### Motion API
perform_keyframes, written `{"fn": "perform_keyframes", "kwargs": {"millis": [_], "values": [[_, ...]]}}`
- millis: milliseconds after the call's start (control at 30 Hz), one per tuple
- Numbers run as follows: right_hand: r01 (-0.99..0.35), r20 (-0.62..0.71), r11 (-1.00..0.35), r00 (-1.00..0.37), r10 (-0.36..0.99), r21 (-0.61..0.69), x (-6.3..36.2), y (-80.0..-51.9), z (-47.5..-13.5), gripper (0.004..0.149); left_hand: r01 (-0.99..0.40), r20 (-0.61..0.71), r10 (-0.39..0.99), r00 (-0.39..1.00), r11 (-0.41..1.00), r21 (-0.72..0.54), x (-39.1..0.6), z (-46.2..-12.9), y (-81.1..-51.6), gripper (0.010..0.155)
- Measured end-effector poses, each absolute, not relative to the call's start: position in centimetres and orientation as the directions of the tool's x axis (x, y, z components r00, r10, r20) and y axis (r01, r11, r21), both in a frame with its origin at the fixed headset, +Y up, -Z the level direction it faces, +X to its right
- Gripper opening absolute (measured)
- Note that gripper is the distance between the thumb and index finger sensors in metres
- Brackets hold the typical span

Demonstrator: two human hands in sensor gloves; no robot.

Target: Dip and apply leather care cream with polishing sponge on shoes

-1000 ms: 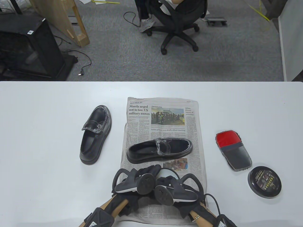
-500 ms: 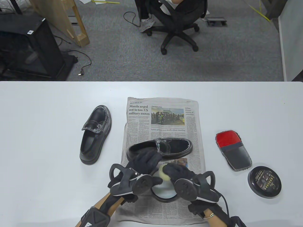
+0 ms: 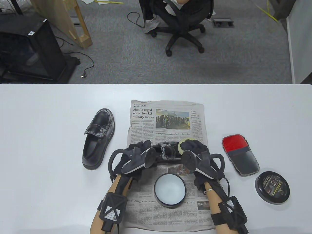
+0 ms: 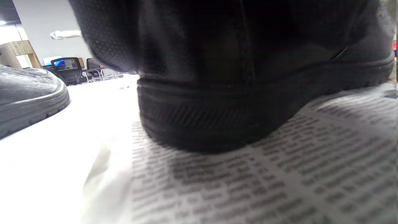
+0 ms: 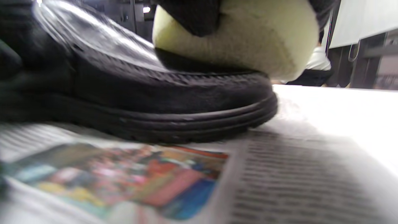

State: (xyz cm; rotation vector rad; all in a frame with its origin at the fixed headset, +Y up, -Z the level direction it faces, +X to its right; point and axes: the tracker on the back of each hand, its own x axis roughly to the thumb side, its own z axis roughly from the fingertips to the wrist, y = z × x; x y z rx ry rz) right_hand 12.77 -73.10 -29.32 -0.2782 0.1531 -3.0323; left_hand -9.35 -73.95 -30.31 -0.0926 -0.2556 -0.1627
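Observation:
A black loafer [image 3: 168, 151] lies on the newspaper [image 3: 168, 117], toe to the right. My left hand [image 3: 140, 147] grips its heel end, which fills the left wrist view as a dark ridged sole [image 4: 236, 118]. My right hand [image 3: 192, 146] holds a pale yellow polishing sponge [image 3: 181, 144] and presses it on the toe. In the right wrist view the sponge [image 5: 248, 40] sits on the toe cap [image 5: 174, 90], with a gloved finger [image 5: 192, 15] over it. The open cream jar [image 3: 170, 190] stands on the paper between my wrists, pale cream inside.
A second black loafer [image 3: 98, 139] with white smears lies on the table left of the newspaper. A red and grey polishing mitt [image 3: 240, 154] and the jar's black lid [image 3: 272, 187] lie to the right. The table's far edge runs behind the paper.
Both hands moved from the jar up to the shoe. The left hand took hold of the heel, and the right carried the sponge onto the toe, leaving the jar uncovered.

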Motion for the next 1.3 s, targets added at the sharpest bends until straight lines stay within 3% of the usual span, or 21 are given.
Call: {"fn": "perform_keyframes", "kwargs": {"millis": [233,300,433,633,800,900,1167,1300], "values": [[0.144,0.080,-0.986,-0.985,-0.151,-0.081,15.4,-73.7,-30.0,0.039,0.171,0.257,-0.155,0.954,0.984,-0.041,-9.4,-30.1,-74.2,0.085],[0.123,0.098,-0.989,-0.987,-0.130,-0.080,16.0,-73.8,-29.3,0.040,0.170,0.257,-0.153,0.954,0.985,-0.043,-9.3,-30.1,-74.2,0.084],[0.209,0.177,-0.965,-0.955,-0.237,-0.161,15.2,-73.6,-27.2,0.041,0.181,0.253,-0.167,0.953,0.983,-0.036,-9.2,-30.2,-74.2,0.082],[0.016,0.281,-0.986,-0.958,-0.063,-0.166,12.2,-72.4,-27.0,0.040,0.189,0.257,-0.178,0.950,0.982,-0.018,-9.3,-30.2,-74.2,0.081],[0.027,0.159,-0.995,-0.986,-0.042,-0.096,12.4,-73.2,-30.1,0.042,0.246,0.277,-0.237,0.931,0.969,0.003,-9.0,-30.1,-74.3,0.078],[0.118,0.112,-0.988,-0.985,-0.129,-0.096,13.5,-73.8,-30.5,0.044,0.271,0.280,-0.272,0.921,0.962,0.045,-8.9,-29.9,-74.3,0.077],[0.205,0.162,-0.974,-0.962,-0.219,-0.099,15.5,-73.7,-27.3,0.048,0.276,0.288,-0.287,0.914,0.958,0.080,-8.9,-29.8,-74.2,0.077],[0.146,0.239,-0.978,-0.954,-0.179,-0.149,14.6,-73.7,-25.4,0.046,0.259,0.281,-0.271,0.921,0.963,0.080,-8.8,-29.9,-74.2,0.077]]}}
